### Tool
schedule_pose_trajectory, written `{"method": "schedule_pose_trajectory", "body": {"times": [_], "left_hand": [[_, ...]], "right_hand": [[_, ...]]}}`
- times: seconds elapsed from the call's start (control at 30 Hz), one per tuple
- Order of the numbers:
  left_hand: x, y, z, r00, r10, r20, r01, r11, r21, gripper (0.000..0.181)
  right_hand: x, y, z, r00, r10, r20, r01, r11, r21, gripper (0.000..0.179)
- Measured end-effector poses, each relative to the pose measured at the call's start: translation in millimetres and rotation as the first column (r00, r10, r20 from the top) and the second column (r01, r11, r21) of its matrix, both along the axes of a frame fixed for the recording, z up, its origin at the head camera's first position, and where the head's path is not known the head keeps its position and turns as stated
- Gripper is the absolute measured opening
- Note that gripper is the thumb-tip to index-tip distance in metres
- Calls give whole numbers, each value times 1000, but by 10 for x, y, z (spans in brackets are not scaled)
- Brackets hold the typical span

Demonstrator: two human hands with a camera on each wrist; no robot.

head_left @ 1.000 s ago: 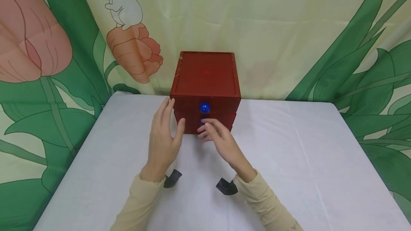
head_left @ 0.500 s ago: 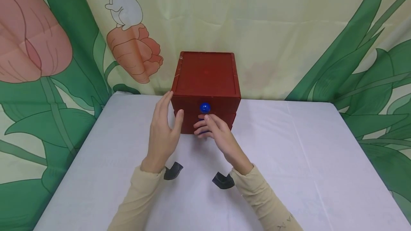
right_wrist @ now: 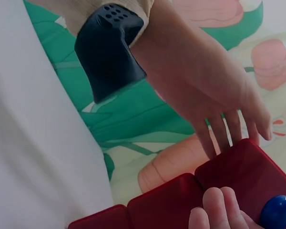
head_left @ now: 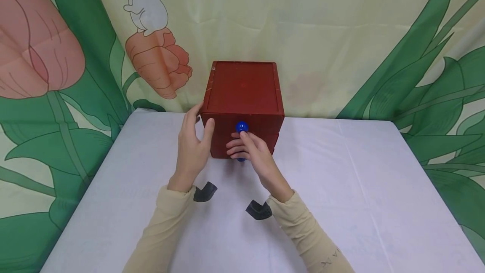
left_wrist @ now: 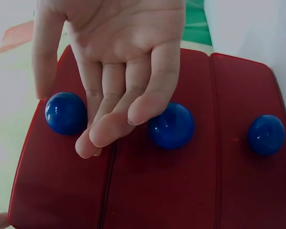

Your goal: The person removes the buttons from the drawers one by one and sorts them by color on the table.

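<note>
A dark red drawer box (head_left: 244, 89) with round blue knobs stands at the back of the table. My left hand (head_left: 191, 151) is at its left side, fingers extended along the upper left edge and thumb in front of the front face. My right hand (head_left: 261, 163) is in front of the drawers, fingers loosely bent. In the left wrist view, the thumb and fingers of the right hand (left_wrist: 128, 38) are spread on either side of the top knob (left_wrist: 64, 117). Behind its fingertips the middle knob (left_wrist: 174, 126) is partly hidden, and the bottom knob (left_wrist: 267, 135) shows fully.
A white cloth covers the table (head_left: 322, 188). Right behind the box hangs a printed curtain (head_left: 322, 45) with a rabbit, a carrot and leaves. Black wrist pieces stick out from both cuffs, the left one (head_left: 205, 192) and the right one (head_left: 259, 210).
Both hands have moved forward. The left fingers have gone from before the front face to the box's upper left edge, and the right hand has risen slightly to the top knob.
</note>
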State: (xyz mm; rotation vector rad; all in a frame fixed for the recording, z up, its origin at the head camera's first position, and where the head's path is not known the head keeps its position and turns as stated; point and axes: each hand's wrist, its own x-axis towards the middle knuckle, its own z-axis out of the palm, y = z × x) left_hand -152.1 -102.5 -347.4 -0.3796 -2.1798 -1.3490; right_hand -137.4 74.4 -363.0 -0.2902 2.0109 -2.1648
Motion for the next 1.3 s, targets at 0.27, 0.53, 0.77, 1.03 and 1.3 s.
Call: {"method": "schedule_pose_trajectory", "body": {"times": [0.27, 0.53, 0.77, 1.03, 1.3], "left_hand": [[-80, 17, 28, 999, -11, 50, 8, 998, 59, 49], [-145, 16, 36, 997, -21, 80, 12, 994, 108, 46], [-189, 8, 27, 996, -26, 84, 15, 991, 132, 44], [-229, 19, 11, 998, -20, 58, 11, 988, 151, 41], [-234, 9, 7, 998, -32, 63, 20, 984, 178, 41]], "right_hand": [[-35, -31, -3, 1000, -27, -5, 27, 999, -29, 44], [-61, -53, 12, 999, -37, 12, 37, 997, -72, 45], [-99, -63, 38, 998, -38, 43, 42, 994, -102, 45], [-143, -81, 61, 994, -69, 90, 79, 991, -109, 51], [-148, -98, 53, 990, -109, 92, 121, 984, -133, 51]]}}
